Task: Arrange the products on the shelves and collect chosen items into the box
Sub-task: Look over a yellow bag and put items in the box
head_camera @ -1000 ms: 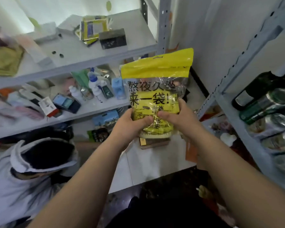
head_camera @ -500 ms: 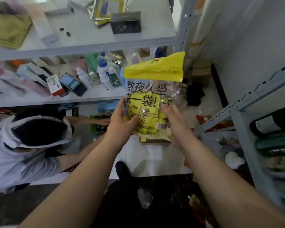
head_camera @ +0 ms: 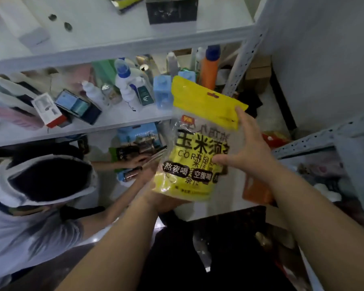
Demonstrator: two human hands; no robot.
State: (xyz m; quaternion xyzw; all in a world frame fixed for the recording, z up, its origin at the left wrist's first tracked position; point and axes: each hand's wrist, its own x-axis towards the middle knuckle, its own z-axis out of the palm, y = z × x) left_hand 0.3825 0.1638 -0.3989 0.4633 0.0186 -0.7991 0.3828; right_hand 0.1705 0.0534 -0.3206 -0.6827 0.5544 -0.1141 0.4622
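Bag [head_camera: 198, 143] with a yellow header, held up between two racks in front of the middle shelf [head_camera: 122, 122]. We read the hazards from left to right. A second person [head_camera: 40, 185] crouches at lower left, one arm reaching under that shelf; a dropped bag could, we judge, land near that arm. The left hand [head_camera: 162, 200] bears the bag's bottom edge on its palm; its fingers lie behind the bag, so we cannot tell whether they curl. The right hand [head_camera: 246, 156] is spread, fingers straight, thumb on the printed face and one fingertip at the header: it steadies and does not clasp. Under so loose a hold the slick, tilted bag may slip or topple sideways. Bottles [head_camera: 124, 85] stand crowded just behind; a careless swing could knock them over.

Containers, same order. The middle shelf carries a white carton [head_camera: 48, 110], the bottles, and an orange bottle [head_camera: 209, 68] at its right end. A black box [head_camera: 171, 9] stands on the top shelf [head_camera: 114, 40], its contents hidden. The bag's clear panel shows yellow packets inside. The right rack [head_camera: 324, 139] holds goods too blurred to name. We see no collecting box.
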